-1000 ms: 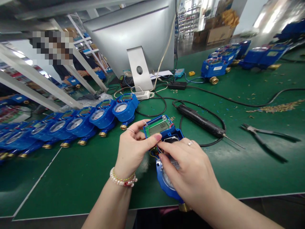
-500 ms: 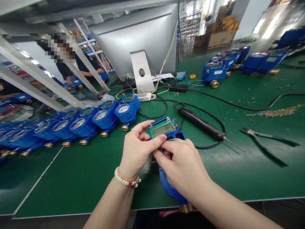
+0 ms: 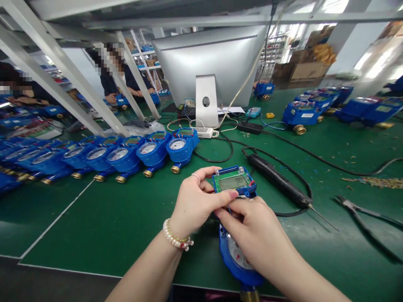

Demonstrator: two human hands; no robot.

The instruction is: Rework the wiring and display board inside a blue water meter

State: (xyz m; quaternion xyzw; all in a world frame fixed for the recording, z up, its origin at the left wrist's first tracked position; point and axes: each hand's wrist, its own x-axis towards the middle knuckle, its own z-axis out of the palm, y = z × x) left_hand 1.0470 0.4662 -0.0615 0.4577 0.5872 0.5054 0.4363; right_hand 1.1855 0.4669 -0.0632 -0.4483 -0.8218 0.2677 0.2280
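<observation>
A blue water meter (image 3: 239, 260) with a brass fitting lies on the green bench in front of me. Over its open top sits a green circuit board with an LCD display (image 3: 233, 181). My left hand (image 3: 198, 199), with a pearl bracelet on the wrist, pinches the board's near left edge between thumb and fingers. My right hand (image 3: 252, 228) is curled over the meter body just below the board, its fingertips pressed in among the wires there. What those fingertips hold is hidden.
A row of several blue meters (image 3: 126, 153) runs off to the left. A black electric screwdriver (image 3: 277, 180) with its cable lies to the right, pliers (image 3: 365, 216) further right. A monitor's back (image 3: 210, 63) stands behind. Other people work at the far left.
The view has swung up and left, so everything sits lower and further right. The board has been lowered closer onto the meter, and my right hand has closed in under it.
</observation>
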